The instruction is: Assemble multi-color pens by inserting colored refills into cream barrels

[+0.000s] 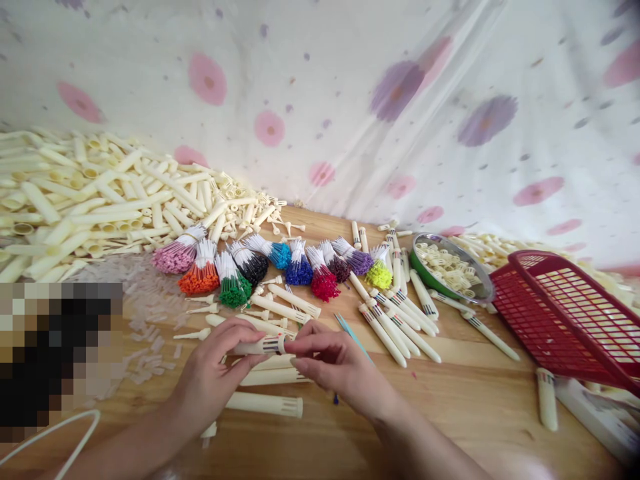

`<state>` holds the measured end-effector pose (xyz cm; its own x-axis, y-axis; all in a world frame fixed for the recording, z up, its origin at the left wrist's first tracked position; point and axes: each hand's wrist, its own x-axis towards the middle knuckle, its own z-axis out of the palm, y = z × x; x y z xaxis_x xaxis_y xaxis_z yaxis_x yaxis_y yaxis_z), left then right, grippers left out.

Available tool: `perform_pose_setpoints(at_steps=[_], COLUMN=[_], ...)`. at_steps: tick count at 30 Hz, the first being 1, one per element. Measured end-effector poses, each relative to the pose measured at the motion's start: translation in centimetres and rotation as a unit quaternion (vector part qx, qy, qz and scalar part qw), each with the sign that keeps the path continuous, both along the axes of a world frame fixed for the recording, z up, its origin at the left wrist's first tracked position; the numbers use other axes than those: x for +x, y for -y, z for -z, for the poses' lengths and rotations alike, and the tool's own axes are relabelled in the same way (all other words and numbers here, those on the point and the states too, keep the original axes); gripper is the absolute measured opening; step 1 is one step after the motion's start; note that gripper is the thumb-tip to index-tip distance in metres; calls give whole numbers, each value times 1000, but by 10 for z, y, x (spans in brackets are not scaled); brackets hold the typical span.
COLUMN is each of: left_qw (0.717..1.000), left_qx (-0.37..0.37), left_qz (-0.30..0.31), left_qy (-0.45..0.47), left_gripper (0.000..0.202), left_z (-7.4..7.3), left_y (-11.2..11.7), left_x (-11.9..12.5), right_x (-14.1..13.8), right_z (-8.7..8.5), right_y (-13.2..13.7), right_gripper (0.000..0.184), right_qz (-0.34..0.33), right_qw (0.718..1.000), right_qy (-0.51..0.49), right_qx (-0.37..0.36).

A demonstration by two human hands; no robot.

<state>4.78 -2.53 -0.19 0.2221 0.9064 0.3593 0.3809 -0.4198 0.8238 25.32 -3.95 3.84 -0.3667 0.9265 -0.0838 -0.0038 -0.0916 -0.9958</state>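
Observation:
My left hand [213,377] grips a cream pen barrel [260,345] lying sideways above the wooden table [470,400]. My right hand [333,363] is pinched at the barrel's striped right end; whether a refill sits in its fingers I cannot make out. Two more cream barrels [265,403] lie under my hands. Just behind them a row of bundled coloured refills [265,263] fans across the table: pink, orange, green, black, blue, red, purple, yellow.
A big heap of cream barrels [85,200] fills the back left. Assembled pens [400,323] lie right of centre, beside a green bowl [417,267] of small parts. A red plastic basket [565,317] sits at the right. A flowered cloth [350,100] hangs behind.

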Motion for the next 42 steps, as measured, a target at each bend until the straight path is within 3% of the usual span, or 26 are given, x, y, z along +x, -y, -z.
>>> perform_pose_setpoints(at_steps=[4, 8, 11, 14, 16, 17, 19, 22, 24, 29, 34, 42], left_qw=[1000, 1000, 999, 999, 999, 999, 999, 999, 999, 999, 999, 999], left_qx=[3, -12, -30, -34, -30, -29, -32, -37, -36, -20, -27, -23], left_qz=[-8, -6, -6, -8, -8, -9, -11, -11, -8, -4, -3, 7], left_qy=[-12, -18, -16, -18, -22, -25, -31, -33, -34, -33, -30, -29], left_gripper=[5, 7, 9, 9, 9, 9, 9, 11, 12, 12, 11, 12], left_z=[0, 4, 7, 9, 10, 11, 13, 15, 15, 12, 12, 18], left_y=[0, -1, -1, -2, -2, -3, -4, -5, -6, -5, -5, -5], left_x=[0, 0, -1, -3, -4, -4, -5, -5, -4, -5, -5, -5], right_x=[-1, 3, 11, 30, 53, 67, 99, 142, 160, 176, 184, 183], right_z=[6, 5, 4, 5, 7, 8, 10, 14, 18, 23, 20, 29], right_y=[-2, -8, -15, -26, -39, -46, -62, -88, -103, -128, -127, -122], right_gripper=[22, 23, 31, 36, 35, 34, 30, 28, 27, 30, 28, 29], right_qz=[10, 26, 51, 119, 218, 268, 351, 396, 394, 318, 252, 250], right_qw=[992, 991, 993, 987, 947, 911, 819, 768, 755, 793, 838, 868], right_qy=[-70, -34, 12, 106, 224, 299, 448, 503, 523, 502, 425, 358], right_qx=[-105, -127, -105, -10, 71, 98, 69, 12, -26, -139, -231, -235])
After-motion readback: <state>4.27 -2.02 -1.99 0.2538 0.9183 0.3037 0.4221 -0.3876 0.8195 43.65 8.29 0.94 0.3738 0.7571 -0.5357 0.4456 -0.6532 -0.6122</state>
